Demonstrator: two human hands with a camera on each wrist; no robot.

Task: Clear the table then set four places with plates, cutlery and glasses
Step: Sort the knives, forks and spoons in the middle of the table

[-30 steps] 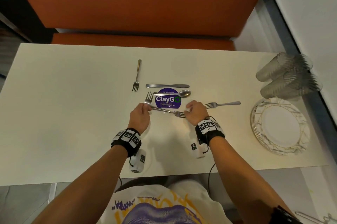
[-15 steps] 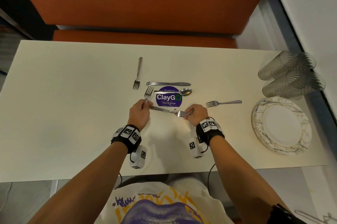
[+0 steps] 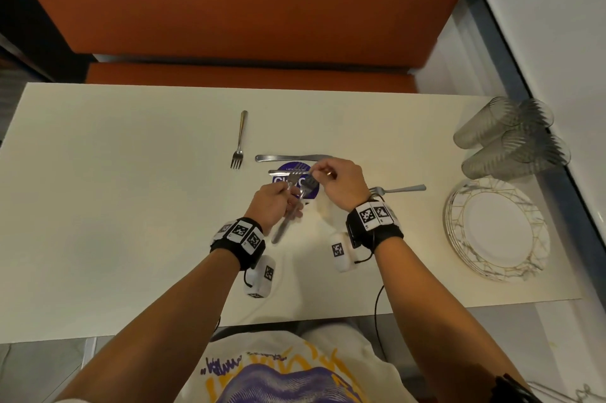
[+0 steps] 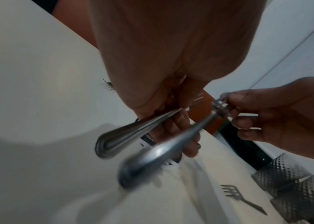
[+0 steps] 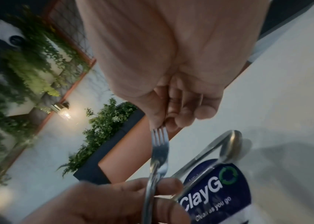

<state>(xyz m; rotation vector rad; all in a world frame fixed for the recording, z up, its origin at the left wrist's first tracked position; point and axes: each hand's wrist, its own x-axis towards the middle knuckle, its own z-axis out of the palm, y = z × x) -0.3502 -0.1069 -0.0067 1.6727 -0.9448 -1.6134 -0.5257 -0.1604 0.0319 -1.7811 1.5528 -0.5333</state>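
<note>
Left hand (image 3: 272, 206) grips two fork handles (image 4: 144, 145), smooth polished steel with beaded, rounded ends jutting back toward the wrist. Just beyond those fingers, the right hand (image 3: 341, 186) pinches the tines of one fork (image 5: 160, 145). A thin pinch on slick metal: if it tugs off-line the fork could slip and clatter onto the table (image 3: 131, 206), or tines could jab a fingertip. Under both hands lies a glossy purple sticker (image 5: 219, 186), with a spoon (image 5: 232, 145) and, I think, a knife (image 3: 288, 158) beyond the knuckles. Right of the right hand, another fork (image 3: 400, 188); farther right, marbled plates (image 3: 498, 232) and dimpled glasses (image 3: 511, 140).
</note>
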